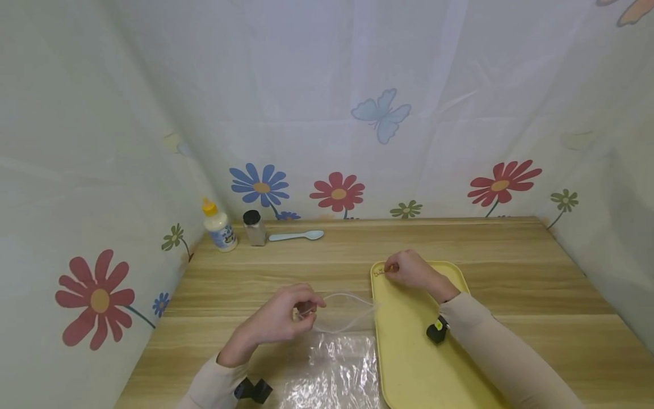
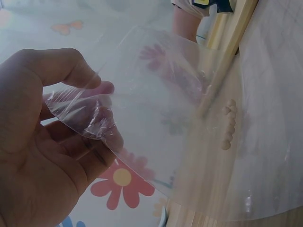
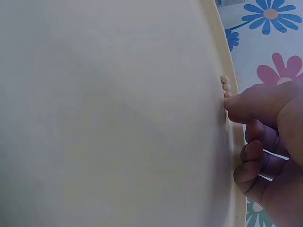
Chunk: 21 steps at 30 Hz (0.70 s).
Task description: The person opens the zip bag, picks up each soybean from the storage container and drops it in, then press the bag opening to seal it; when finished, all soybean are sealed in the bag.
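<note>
My left hand (image 1: 286,315) pinches the rim of a clear plastic zip bag (image 1: 342,363), whose mouth gapes beside the tray. In the left wrist view, crumpled film of the bag (image 2: 142,104) lies between thumb and fingers, and a short row of small tan beans (image 2: 229,125) shows through it. My right hand (image 1: 411,270) is at the far left corner of a yellow tray (image 1: 414,352). Its thumb and forefinger pinch at the end of a row of beans (image 3: 226,85) along the tray's edge; the fingertips mostly hide the bean between them.
At the back left of the wooden table (image 1: 536,272) stand a glue bottle (image 1: 221,230) with a yellow cap and a small black-lidded jar (image 1: 254,228). A pale blue spoon (image 1: 296,236) lies beside them. A flowered curtain (image 1: 434,142) encloses the table.
</note>
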Motion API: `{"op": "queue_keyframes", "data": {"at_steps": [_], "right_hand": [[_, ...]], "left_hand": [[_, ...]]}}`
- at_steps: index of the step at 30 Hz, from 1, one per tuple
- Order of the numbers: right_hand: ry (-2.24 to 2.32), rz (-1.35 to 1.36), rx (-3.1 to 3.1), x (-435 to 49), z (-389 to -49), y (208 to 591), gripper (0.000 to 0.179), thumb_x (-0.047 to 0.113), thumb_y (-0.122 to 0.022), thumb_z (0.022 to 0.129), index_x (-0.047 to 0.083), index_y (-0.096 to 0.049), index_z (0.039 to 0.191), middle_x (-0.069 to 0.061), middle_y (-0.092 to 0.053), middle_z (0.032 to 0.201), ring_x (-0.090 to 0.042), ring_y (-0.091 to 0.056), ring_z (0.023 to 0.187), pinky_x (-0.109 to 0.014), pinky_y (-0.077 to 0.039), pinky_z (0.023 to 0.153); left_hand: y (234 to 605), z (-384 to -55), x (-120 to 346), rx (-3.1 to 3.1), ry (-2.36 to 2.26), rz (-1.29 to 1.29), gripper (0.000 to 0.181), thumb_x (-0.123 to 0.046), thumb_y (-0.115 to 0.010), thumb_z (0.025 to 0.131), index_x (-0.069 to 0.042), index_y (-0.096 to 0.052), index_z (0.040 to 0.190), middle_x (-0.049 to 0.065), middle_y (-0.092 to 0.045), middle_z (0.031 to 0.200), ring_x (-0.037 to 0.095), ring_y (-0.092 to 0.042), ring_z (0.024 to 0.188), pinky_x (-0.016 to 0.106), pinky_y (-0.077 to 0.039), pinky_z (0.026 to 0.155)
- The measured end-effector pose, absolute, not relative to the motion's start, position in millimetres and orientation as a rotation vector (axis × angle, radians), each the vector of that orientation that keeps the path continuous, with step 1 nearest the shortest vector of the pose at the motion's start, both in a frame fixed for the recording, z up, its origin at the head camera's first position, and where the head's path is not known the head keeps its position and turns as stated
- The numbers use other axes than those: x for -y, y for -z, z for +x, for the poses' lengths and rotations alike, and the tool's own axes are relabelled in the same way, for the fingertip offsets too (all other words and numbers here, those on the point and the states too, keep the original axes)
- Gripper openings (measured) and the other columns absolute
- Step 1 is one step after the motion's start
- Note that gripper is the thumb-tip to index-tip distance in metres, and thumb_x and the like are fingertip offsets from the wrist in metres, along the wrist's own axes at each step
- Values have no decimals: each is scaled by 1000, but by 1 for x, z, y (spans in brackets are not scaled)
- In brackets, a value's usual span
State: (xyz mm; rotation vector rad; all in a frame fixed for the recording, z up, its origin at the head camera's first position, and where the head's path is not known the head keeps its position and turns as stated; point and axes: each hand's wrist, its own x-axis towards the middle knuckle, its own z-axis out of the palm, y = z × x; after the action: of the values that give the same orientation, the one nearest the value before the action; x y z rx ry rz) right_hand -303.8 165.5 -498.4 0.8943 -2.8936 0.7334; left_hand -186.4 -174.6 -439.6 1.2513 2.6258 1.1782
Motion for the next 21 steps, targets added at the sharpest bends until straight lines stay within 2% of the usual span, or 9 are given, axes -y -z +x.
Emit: {"op": "queue_keyframes", "data": {"at_steps": [10,21], "right_hand": [[-714,885,2923,-164,-306,499,4,14,-71,82,14,-75,80,6,-67,73,-7,-55,67,-25,-49,64],[-744,862,2965,-163,-307,499,5,12,-68,81,13,-72,79,6,-62,69,-8,-50,63,-24,-44,59]], "left_hand": [[439,-187,175,-2626,-1174,1236,27,-3,-64,79,-8,-69,105,-3,-61,82,3,-54,73,20,-53,63],[439,-186,175,-2623,-1177,1220,27,-2,-65,79,-6,-69,106,-4,-60,82,3,-54,73,21,-53,64]]}}
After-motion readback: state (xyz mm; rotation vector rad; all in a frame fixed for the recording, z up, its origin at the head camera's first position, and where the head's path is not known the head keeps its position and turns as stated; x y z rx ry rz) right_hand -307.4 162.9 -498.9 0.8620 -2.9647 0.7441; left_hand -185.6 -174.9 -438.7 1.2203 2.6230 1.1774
